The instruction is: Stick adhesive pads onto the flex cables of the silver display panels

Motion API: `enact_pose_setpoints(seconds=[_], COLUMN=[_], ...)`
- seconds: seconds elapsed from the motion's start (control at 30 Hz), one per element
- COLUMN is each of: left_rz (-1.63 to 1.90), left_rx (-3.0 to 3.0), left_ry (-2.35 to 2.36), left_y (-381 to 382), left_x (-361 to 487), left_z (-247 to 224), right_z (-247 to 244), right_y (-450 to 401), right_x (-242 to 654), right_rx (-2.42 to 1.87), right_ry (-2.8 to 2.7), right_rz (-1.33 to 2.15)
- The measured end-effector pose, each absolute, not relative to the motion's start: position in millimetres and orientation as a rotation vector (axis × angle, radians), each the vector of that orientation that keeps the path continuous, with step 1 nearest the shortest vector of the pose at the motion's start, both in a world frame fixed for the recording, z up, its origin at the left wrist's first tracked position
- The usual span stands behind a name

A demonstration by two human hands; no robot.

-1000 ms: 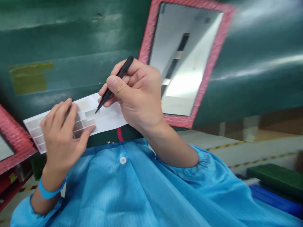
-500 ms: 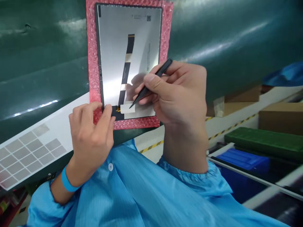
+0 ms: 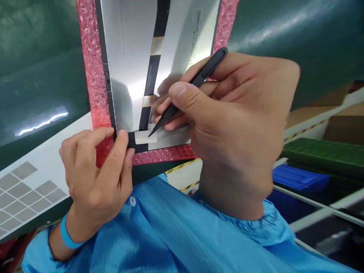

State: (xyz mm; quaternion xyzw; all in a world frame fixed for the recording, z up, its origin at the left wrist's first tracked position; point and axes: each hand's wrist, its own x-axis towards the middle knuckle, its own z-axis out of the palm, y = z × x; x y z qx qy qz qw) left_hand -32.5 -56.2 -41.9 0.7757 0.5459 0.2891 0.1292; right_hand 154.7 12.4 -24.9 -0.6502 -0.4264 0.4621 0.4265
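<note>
A tablet-sized display panel [image 3: 125, 49] lies with its silvery back up on pink bubble wrap [image 3: 95, 76]. Down its middle runs a black flex cable [image 3: 151, 76] with light bands. My left hand [image 3: 96, 178] grips the panel's near left corner between thumb and fingers, over the bubble wrap. Black tweezers [image 3: 209, 67] are pinched in my right hand [image 3: 239, 110], their tip on a small pale piece of tape [image 3: 142, 137]. The tape lies across the black strip and silvery part at the panel's near edge, by the cable's lower end. Some right fingers are hidden behind the thumb.
A white sheet with grey square stickers [image 3: 21, 189] lies at the left on the dark green table surface [image 3: 42, 49]. Beyond the table at right are a blue bin [image 3: 301, 178], a green box [image 3: 327, 153] and cardboard boxes [image 3: 345, 129].
The panel appears larger and closer. The tweezer tip and tape have shifted left relative to the panel, and the tape now covers the gold contacts beside the cable end. My left hand keeps the corner.
</note>
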Motion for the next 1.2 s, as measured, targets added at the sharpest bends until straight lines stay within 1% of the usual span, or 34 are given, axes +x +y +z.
enact_pose_setpoints(seconds=[0.6,0.87,1.2], left_rz=[0.796,0.754,0.695], left_rx=[2.246,2.244,2.266], left_ry=[1.582,1.585,1.584], left_y=[-56.1,-57.6,-57.9], left_x=[-30.5,-29.8,-30.2], left_z=[-39.3,-38.4,-38.1], right_z=[-20.6,-21.2,-22.0], right_y=[11.5,12.4,11.6], right_x=[155.4,153.9,155.1], right_rx=[-1.741,-1.720,-1.716], right_ry=[-1.188,-1.245,-1.211], right_rz=[1.072,1.023,1.064])
